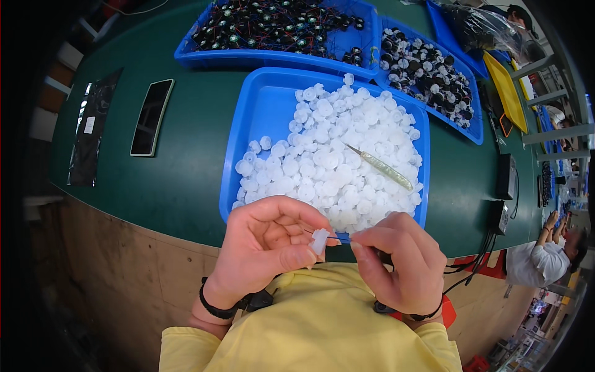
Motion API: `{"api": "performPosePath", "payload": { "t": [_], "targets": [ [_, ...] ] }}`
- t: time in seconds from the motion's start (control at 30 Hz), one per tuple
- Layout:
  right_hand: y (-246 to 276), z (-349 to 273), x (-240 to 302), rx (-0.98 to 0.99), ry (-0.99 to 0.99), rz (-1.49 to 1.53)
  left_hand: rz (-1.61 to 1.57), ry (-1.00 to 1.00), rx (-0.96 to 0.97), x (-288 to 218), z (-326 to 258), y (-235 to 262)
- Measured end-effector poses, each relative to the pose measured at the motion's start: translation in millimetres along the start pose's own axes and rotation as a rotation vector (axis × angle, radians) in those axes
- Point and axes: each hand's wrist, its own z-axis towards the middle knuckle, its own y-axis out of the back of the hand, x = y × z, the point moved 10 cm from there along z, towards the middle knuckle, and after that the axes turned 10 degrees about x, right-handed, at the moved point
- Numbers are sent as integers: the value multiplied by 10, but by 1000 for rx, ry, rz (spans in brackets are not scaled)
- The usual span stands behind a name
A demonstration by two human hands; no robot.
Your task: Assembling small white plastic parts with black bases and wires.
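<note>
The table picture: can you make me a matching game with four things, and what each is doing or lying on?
1. Left hand
2. Phone
3. Pointed tool
4. Right hand

A. On the heap of white pieces
B. Gripping a thin dark wire
C. Holding a single white piece
D. Flat on the green table

Pairs: 1-C, 2-D, 3-A, 4-B

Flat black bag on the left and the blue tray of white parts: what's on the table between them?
A phone, dark screen up, with green tabletop showing on either side of it. Seen in the head view.
</note>
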Motion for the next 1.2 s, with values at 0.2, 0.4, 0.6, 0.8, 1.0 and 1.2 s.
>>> {"api": "performPosePath", "payload": {
  "t": [0.2, 0.4, 0.6, 0.8, 1.0, 1.2],
  "targets": [
    [-56, 38, 90, -14, 24, -70, -102, 40, 29, 79, 21, -34],
    [-64, 65, 49, 13, 35, -58, -162, 25, 18, 107, -2, -7],
    [15, 29, 96, -85, 128, -57, -124, 5, 30, 100, 50, -46],
    [-6, 42, 110, -114, 140, -74, -180, 61, 45, 147, 35, -63],
    [-50, 42, 142, -60, 206, -143, -161, 83, 15, 153, 35, -50],
    [-3, 91, 137, -70, 155, -131, -143, 77, 19, 152, 38, -51]
  ]
}}
